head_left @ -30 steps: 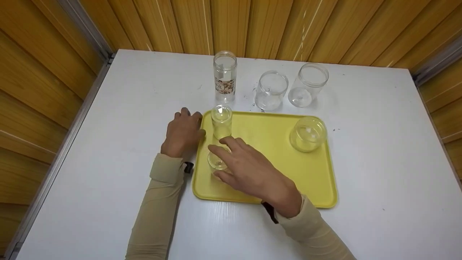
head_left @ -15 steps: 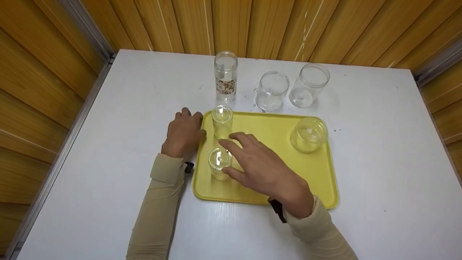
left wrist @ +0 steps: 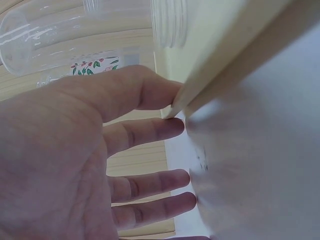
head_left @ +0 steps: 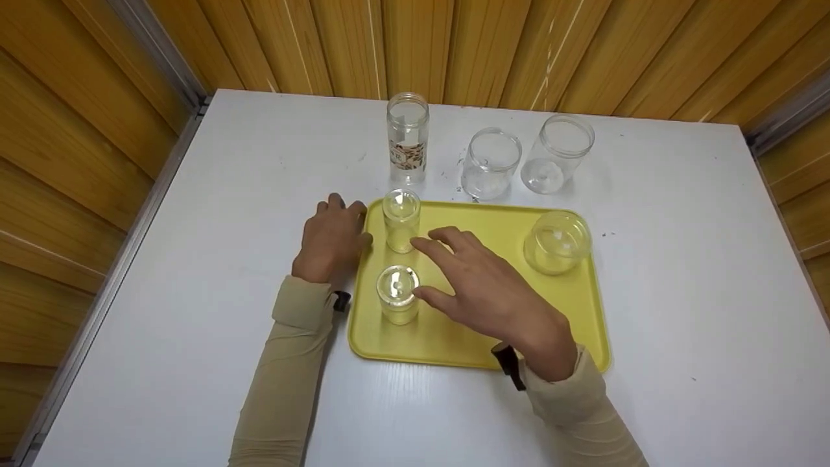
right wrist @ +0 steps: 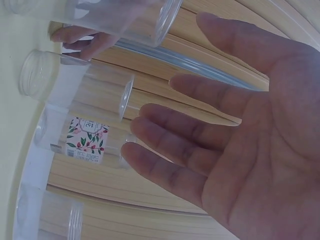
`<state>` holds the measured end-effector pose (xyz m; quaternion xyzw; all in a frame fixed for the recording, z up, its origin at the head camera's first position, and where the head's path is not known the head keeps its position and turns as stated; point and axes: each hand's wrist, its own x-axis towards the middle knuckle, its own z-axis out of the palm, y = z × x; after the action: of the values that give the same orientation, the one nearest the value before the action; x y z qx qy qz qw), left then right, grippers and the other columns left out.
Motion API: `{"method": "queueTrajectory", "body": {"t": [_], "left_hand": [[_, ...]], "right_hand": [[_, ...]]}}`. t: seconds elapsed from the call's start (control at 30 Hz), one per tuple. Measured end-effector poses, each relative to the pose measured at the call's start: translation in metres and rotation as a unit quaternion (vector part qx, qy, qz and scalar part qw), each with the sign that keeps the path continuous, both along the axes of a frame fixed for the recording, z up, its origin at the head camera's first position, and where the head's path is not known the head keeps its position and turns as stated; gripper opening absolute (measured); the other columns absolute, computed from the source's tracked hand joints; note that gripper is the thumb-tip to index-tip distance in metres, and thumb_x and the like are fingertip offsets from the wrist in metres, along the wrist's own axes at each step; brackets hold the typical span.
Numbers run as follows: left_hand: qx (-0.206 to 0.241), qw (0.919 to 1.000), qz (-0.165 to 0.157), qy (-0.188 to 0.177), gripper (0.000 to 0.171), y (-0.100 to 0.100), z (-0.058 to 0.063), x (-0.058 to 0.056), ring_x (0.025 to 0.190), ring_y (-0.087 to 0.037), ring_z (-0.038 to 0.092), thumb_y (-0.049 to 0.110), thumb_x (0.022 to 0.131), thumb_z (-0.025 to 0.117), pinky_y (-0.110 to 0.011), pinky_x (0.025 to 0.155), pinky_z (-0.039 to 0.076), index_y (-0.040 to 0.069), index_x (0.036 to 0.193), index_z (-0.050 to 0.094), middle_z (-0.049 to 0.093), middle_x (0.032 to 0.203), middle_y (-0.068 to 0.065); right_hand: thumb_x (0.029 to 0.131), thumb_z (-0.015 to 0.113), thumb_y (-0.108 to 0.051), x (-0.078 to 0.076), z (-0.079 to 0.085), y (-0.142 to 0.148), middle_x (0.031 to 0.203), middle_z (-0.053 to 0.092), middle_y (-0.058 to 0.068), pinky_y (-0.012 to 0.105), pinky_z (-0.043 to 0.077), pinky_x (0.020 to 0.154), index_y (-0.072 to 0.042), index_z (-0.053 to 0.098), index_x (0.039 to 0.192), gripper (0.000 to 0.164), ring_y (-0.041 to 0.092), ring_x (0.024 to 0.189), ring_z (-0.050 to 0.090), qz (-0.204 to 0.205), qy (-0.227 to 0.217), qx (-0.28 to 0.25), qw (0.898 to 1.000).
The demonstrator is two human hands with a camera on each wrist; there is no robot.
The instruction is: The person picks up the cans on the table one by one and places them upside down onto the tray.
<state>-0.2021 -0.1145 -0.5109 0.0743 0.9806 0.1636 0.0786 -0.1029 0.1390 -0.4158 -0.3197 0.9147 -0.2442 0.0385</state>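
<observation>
My left hand (head_left: 334, 235) rests at the left rim of the yellow tray (head_left: 447, 357). In the left wrist view its thumb touches the tray's rim, and the other fingers, fairly straight, reach down to the tabletop. My right hand (head_left: 489, 282) hovers over the tray with spread fingers and holds nothing. Just left of it stands a short clear jar (head_left: 397, 292), bottom up; in the head view the thumb tip overlaps its edge. Behind that jar is a taller upside-down clear jar (head_left: 401, 224). A wide clear jar (head_left: 557, 243) stands at the tray's right side.
Behind the tray, on the white table (head_left: 681, 259), stand a tall jar with a printed label (head_left: 407, 155), a short wide jar (head_left: 491, 162) and a larger jar (head_left: 557, 155). Wood-patterned panels (head_left: 486, 52) wall the back and sides.
My right hand has drawn back to the right, away from the short upside-down jar, which now shows fully and has stayed in place. The left hand has not visibly moved.
</observation>
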Motion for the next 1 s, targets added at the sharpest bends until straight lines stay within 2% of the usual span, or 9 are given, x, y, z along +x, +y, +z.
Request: {"method": "queueTrajectory", "body": {"t": [0.17, 0.43, 0.7, 1.0], "left_hand": [[0.005, 1.0, 0.002, -0.002, 0.048, 0.002, 0.002, -0.001, 0.106, -0.039, 0.053, 0.023, 0.097, 0.066, -0.055, 0.083, 0.054, 0.003, 0.14, 0.066, 0.056, 0.124, -0.025], [0.007, 1.0, -0.002, 0.001, 0.046, 0.005, 0.003, -0.002, 0.106, -0.039, 0.054, 0.022, 0.097, 0.067, -0.055, 0.085, 0.054, 0.003, 0.139, 0.067, 0.056, 0.123, -0.024], [0.007, 0.9997, -0.011, 0.021, 0.042, 0.003, 0.002, -0.001, 0.101, -0.039, 0.054, 0.02, 0.096, 0.066, -0.055, 0.08, 0.054, 0.002, 0.134, 0.068, 0.056, 0.118, -0.024], [0.012, 0.9998, -0.001, 0.013, 0.043, 0.0, 0.0, 0.002, 0.104, -0.04, 0.054, 0.022, 0.096, 0.067, -0.055, 0.081, 0.054, 0.003, 0.134, 0.067, 0.055, 0.119, -0.024]], "right_hand": [[0.1, 0.077, -0.031, -0.005, 0.001, 0.007, 0.146, 0.055, 0.013, 0.047, 0.054, 0.098, -0.007, 0.058, 0.15, 0.059, 0.031, 0.129, 0.057, -0.016, -0.003, -0.008, 1.0], [0.1, 0.077, -0.028, -0.015, 0.005, 0.024, 0.147, 0.055, 0.013, 0.049, 0.052, 0.101, -0.005, 0.056, 0.15, 0.058, 0.032, 0.135, 0.054, -0.064, -0.009, -0.02, 0.998], [0.098, 0.079, -0.019, -0.023, -0.001, 0.045, 0.14, 0.058, 0.016, 0.051, 0.048, 0.107, -0.002, 0.058, 0.146, 0.055, 0.034, 0.132, 0.055, -0.087, 0.042, -0.067, 0.993], [0.1, 0.076, -0.015, -0.04, -0.005, 0.074, 0.144, 0.055, 0.021, 0.054, 0.044, 0.11, 0.002, 0.058, 0.145, 0.051, 0.037, 0.137, 0.05, -0.141, 0.043, -0.071, 0.987]]}}
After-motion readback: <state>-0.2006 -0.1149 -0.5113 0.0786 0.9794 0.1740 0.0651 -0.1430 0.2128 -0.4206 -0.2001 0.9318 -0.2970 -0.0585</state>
